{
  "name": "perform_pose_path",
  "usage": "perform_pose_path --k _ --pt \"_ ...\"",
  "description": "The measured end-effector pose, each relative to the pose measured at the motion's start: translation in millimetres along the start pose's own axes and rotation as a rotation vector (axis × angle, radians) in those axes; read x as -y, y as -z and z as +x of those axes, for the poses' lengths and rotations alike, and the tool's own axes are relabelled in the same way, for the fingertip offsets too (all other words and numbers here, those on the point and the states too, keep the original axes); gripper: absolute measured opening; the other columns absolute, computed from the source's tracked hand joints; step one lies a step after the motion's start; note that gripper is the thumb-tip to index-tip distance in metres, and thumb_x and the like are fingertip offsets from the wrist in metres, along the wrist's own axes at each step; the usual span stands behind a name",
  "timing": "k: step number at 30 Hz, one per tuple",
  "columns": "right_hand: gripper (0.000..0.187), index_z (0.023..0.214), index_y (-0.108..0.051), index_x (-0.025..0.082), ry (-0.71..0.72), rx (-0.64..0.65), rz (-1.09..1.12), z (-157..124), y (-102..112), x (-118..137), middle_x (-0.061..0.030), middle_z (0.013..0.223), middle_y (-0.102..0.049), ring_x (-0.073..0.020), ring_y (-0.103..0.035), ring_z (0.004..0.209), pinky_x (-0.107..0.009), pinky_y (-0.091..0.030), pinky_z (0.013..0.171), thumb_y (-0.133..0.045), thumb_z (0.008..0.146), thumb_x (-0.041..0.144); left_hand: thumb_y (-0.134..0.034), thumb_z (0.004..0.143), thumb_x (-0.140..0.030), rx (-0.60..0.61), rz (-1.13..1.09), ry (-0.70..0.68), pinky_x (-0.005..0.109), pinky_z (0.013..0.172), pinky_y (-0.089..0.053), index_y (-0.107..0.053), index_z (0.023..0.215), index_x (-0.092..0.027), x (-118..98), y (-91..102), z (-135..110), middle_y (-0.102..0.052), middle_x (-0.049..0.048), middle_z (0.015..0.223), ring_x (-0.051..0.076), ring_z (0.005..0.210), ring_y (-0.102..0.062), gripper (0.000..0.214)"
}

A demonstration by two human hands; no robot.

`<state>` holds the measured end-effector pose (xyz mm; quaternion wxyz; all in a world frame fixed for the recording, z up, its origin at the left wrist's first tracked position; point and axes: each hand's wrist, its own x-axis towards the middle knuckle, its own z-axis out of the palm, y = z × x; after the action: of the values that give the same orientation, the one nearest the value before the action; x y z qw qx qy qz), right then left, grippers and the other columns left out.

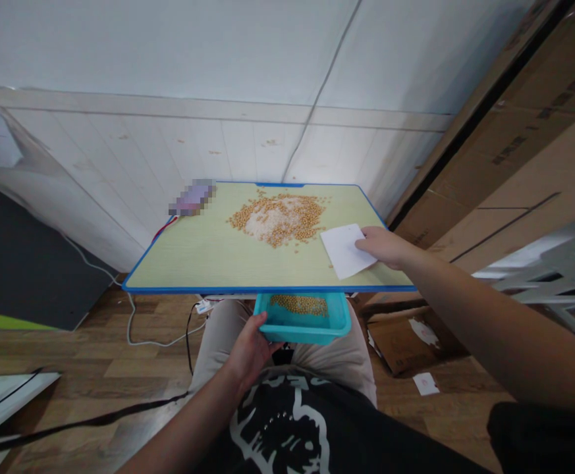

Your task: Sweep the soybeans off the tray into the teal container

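The turquoise tub (303, 334), just below the table (183, 263) edge, should feel light and stiff; my left hand (253, 352) grips its left corner, a sensible hold. My right hand (383, 247) pinches a white card (342, 251), likely bendy, near the bean pile (309, 219)

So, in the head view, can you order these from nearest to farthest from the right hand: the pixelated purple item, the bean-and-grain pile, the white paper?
1. White paper: held by the right hand, on its left side.
2. Bean-and-grain pile: farther left, around mid-table.
3. Pixelated purple item: at the far left corner of the table.
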<state>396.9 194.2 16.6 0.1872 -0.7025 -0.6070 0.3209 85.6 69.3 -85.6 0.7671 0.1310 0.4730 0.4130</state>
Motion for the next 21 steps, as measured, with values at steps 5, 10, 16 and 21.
perform_pose_path --k 5,10,16,21 --pt "0.027 0.104 -0.072 0.013 0.002 0.036 0.011 -2 -15 20 -0.0144 0.106 -0.08 -0.0233 -0.074 0.083 -0.024 -0.051 0.058 -0.054 0.084 0.012 -0.059 0.092 -0.036 0.008 -0.028 -0.009 0.034 0.083 -0.058 -0.062 0.137 -0.023 1 1.6 0 -0.078 0.0074 0.119 0.023 0.101 -0.073 0.047" --pt "0.026 0.104 -0.072 0.01 0.025 0.023 -0.029 -3 -16 35 -0.0155 0.104 -0.079 -0.0218 -0.072 0.078 -0.024 -0.047 0.055 -0.054 0.085 0.01 -0.059 0.092 -0.033 -0.004 -0.04 -0.009 0.034 0.081 -0.058 -0.061 0.136 -0.022 0 -1.3 -1 -0.079 0.0073 0.114 0.022 0.095 -0.073 0.045" --pt "0.03 0.105 -0.074 0.014 0.151 -0.124 -0.148 8 19 38 -0.0109 0.1 -0.079 -0.0228 -0.072 0.085 -0.027 -0.052 0.069 -0.057 0.081 0.008 -0.054 0.096 -0.031 -0.033 -0.051 -0.019 0.031 0.074 -0.058 -0.063 0.132 -0.021 -1 -3.9 -3 -0.079 0.006 0.11 0.02 0.089 -0.073 0.038" --pt "0.036 0.113 -0.074 0.014 0.104 -0.258 -0.374 31 47 32 -0.0105 0.108 -0.079 -0.0236 -0.071 0.092 -0.027 -0.052 0.074 -0.055 0.084 0.008 -0.058 0.094 -0.031 -0.042 -0.041 -0.04 0.032 0.074 -0.059 -0.064 0.131 -0.02 -1 -1.1 -2 -0.079 0.0071 0.111 0.021 0.09 -0.074 0.04"
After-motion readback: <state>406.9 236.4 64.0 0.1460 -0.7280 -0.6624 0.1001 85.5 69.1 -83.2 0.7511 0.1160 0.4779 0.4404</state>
